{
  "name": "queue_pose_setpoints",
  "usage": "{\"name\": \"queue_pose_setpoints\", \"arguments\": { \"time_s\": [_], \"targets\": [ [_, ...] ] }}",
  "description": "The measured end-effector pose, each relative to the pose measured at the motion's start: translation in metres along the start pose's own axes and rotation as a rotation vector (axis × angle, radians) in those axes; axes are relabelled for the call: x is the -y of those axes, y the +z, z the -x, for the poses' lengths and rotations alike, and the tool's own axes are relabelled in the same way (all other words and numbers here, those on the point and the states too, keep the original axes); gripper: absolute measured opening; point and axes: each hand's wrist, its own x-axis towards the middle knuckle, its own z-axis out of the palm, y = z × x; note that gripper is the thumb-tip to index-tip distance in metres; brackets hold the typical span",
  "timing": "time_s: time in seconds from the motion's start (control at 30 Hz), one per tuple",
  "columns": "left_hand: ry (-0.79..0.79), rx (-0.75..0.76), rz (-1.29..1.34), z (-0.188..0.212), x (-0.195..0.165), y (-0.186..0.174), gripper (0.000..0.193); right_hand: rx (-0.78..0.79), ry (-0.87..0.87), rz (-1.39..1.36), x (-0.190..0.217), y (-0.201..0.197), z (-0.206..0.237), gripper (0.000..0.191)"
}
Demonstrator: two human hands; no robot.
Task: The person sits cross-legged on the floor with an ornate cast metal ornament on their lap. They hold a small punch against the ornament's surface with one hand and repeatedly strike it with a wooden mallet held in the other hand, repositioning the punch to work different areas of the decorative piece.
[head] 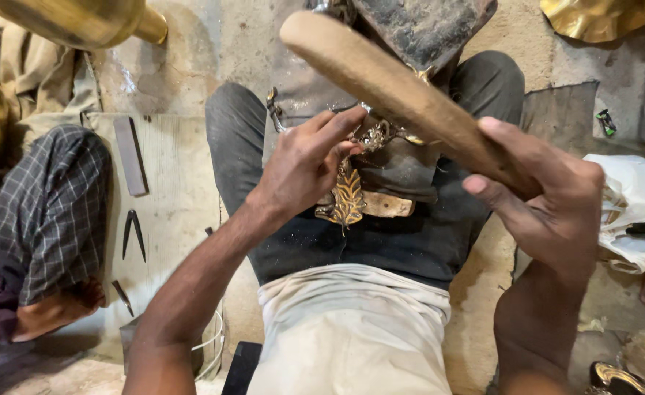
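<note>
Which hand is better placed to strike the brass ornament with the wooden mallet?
The right hand, probably: it already grips the wooden mallet, raised over the brass ornament. The left hand has its fingers on the ornament at the lap.

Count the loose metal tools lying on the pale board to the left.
3: a flat file at the top, a pair of dividers mid-board, a small pointed tool lower down. Others may be hidden under the forearm.

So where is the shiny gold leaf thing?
In the head view, the gold leaf-shaped piece sits near the middle, on the person's lap, just below the left hand and left of the wooden stick that the right hand holds.
</note>
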Motion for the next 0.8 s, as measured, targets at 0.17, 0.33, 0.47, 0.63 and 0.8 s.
{"name": "queue_pose_setpoints", "arguments": {
  "time_s": [0.17,0.33,0.47,0.63,0.8],
  "targets": [
    [0.031,0.012,-0.067,-0.001,0.002,-0.001,0.064,-0.155,0.068,-0.206,-0.009,0.008,0.009,0.063],
    [0.017,0.033,-0.083,-0.001,0.003,-0.001,0.068,-0.073,0.065,-0.119,-0.032,-0.005,0.016,0.059],
    [0.04,0.032,-0.119,-0.002,0.005,-0.001,0.071,0.037,0.037,-0.09,-0.036,-0.006,0.015,0.057],
    [0.027,0.054,-0.072,-0.004,0.009,-0.001,0.07,-0.194,0.138,-0.296,-0.022,-0.002,0.015,0.07],
    [0.072,0.038,-0.08,-0.005,0.009,-0.002,0.071,-0.093,0.063,-0.126,-0.024,0.0,0.016,0.061]
  ]
}}
